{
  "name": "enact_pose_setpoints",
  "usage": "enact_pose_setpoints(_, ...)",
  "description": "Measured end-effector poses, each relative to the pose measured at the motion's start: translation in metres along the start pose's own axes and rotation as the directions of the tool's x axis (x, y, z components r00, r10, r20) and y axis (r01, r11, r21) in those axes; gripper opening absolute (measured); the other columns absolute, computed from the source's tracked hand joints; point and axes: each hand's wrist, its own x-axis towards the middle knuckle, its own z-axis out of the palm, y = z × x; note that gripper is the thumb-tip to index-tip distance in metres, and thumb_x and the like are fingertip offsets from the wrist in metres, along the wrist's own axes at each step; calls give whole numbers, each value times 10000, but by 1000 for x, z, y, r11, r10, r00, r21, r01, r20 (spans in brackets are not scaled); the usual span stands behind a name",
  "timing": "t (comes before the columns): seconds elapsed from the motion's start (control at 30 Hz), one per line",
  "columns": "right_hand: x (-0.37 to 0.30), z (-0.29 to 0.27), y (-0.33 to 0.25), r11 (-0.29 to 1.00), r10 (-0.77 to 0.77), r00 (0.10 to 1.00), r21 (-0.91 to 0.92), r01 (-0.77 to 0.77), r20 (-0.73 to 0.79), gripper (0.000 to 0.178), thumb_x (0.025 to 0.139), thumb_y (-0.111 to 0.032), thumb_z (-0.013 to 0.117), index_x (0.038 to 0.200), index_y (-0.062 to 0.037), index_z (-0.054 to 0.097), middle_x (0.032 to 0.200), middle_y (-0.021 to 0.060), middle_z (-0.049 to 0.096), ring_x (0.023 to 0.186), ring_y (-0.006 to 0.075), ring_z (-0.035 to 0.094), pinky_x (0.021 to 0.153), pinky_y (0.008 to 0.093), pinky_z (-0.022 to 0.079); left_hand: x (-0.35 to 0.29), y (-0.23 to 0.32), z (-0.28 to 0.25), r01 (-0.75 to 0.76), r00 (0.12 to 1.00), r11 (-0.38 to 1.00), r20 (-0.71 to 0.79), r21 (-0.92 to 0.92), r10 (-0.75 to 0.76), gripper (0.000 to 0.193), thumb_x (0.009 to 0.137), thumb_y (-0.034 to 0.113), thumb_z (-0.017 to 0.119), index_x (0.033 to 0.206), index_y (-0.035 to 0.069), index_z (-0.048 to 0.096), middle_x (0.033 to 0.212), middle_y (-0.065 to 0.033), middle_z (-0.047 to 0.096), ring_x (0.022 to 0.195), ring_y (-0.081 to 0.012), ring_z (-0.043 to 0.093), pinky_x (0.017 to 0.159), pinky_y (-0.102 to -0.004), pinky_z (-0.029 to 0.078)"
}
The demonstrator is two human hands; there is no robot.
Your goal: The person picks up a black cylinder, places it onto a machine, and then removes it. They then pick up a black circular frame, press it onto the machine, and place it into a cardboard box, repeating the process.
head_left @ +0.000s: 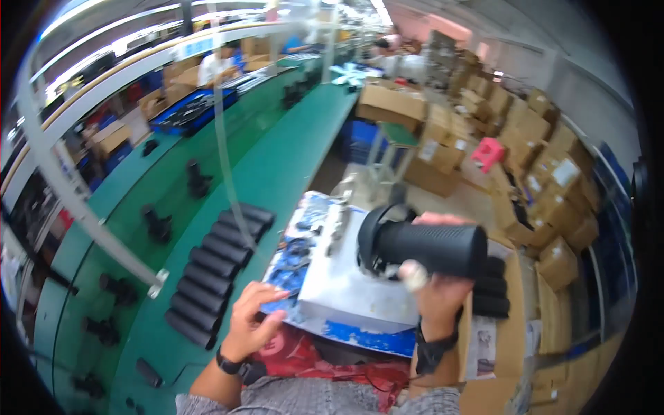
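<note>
My right hand (443, 296) grips a black ribbed cylindrical housing (432, 247) from its right side, with fingers above and the thumb below. A wider black ring-shaped part (373, 238) is at the housing's left end; whether the two are joined is blurred. They are above a white box-like work surface (353, 294). My left hand (254, 319) holds nothing, its thumb and fingers apart, near the front left of that surface. Left of it, several black cylinders (220, 259) lie in a row on the green bench (277, 166).
Dark assembled parts (196, 181) stand on the long green line at left, behind a metal frame post (76, 194). At right, an open carton (515, 290) has black cylinders beside its wall. Stacked cartons (553, 173), a green-topped stool (398, 135) and a pink stool (488, 153) are farther off.
</note>
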Motion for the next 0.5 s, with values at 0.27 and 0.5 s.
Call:
enact_pose_setpoints(0.27,-168,42,60,908,214,562,-376,187,799,635,784,-206,913,1324,-23,632,1320,147,707,1125,390,691,1082,474,464,-33,29,-16,133,990,976,-67,170,-123,761,743,236,983,1389,47,626,1312,-169,660,1137,-350,673,988,-426,536)
enact_pose_setpoints(0.5,-166,-7,67,885,465,495,-410,-223,734,516,822,-84,856,1286,-6,644,1232,149,722,1064,279,724,977,386,551,-129,16,-182,622,529,768,-804,151,-271,661,837,59,874,1421,55,562,1316,-68,605,1188,-187,626,1049,-359,533)
